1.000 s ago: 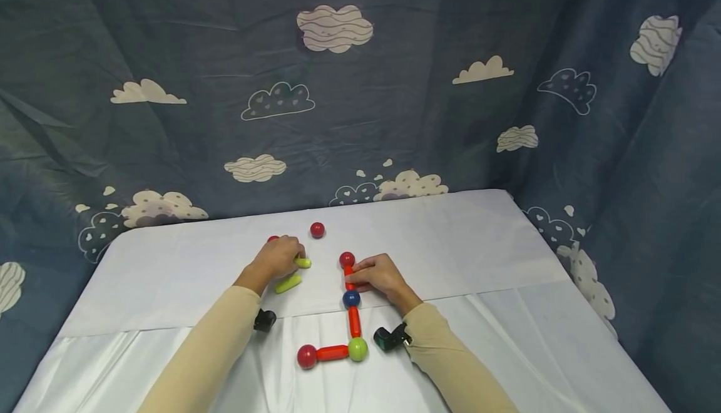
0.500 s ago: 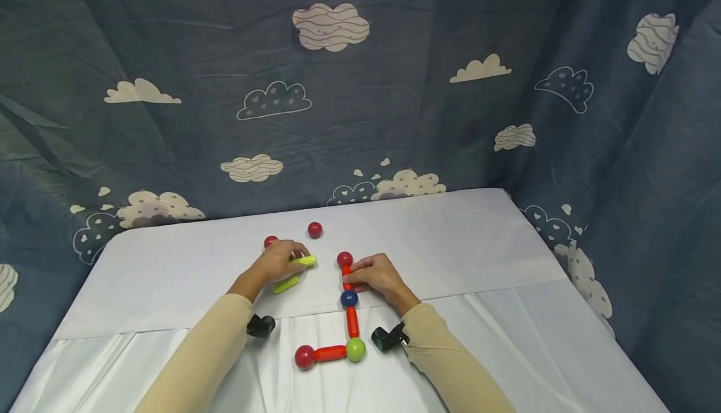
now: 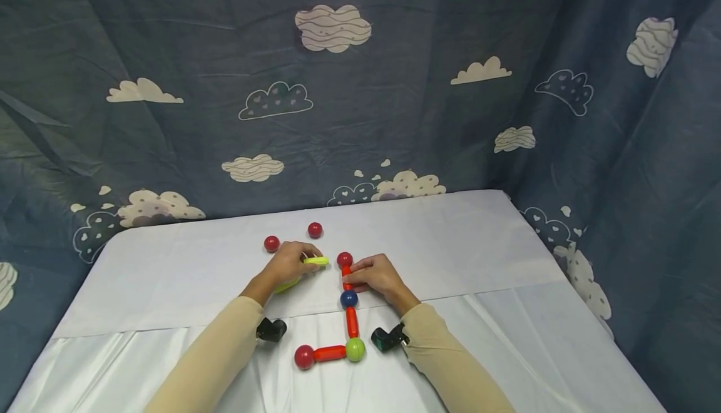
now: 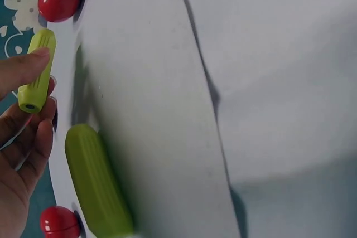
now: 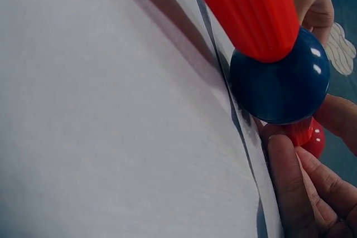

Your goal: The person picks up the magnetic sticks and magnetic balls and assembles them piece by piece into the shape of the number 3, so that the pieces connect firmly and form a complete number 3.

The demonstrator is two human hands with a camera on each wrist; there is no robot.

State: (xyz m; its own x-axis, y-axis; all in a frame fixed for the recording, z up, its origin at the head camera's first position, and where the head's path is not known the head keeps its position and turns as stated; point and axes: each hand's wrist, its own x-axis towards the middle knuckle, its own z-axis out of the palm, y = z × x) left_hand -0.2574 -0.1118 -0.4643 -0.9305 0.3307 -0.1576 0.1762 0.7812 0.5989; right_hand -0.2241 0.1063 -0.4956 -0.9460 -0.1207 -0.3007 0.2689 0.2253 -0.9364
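My left hand (image 3: 288,261) pinches a yellow-green rod (image 4: 39,73) between thumb and fingers, raised over the cloth, its tip pointing towards the far red ball (image 3: 345,259) of a joined chain. Below that ball, my right hand (image 3: 383,277) grips the upper red rod (image 3: 346,270), partly covered by the fingers. The chain continues through a blue ball (image 5: 279,85) and another red rod (image 3: 352,322) to a green ball (image 3: 355,350). From there a third red rod (image 3: 330,353) runs left to a red ball (image 3: 305,357).
A second yellow-green rod (image 4: 97,182) lies under the left hand, partly hidden in the head view. Two loose red balls, one nearer (image 3: 271,244) and one farther (image 3: 315,230), rest towards the back edge. White cloth (image 3: 450,244) covers the table; a cloud-patterned curtain (image 3: 394,106) hangs behind.
My left hand has picked up the yellow-green rod and carried it right, towards the chain, uncovering the nearer loose red ball. My right hand keeps its grip on the upper red rod.
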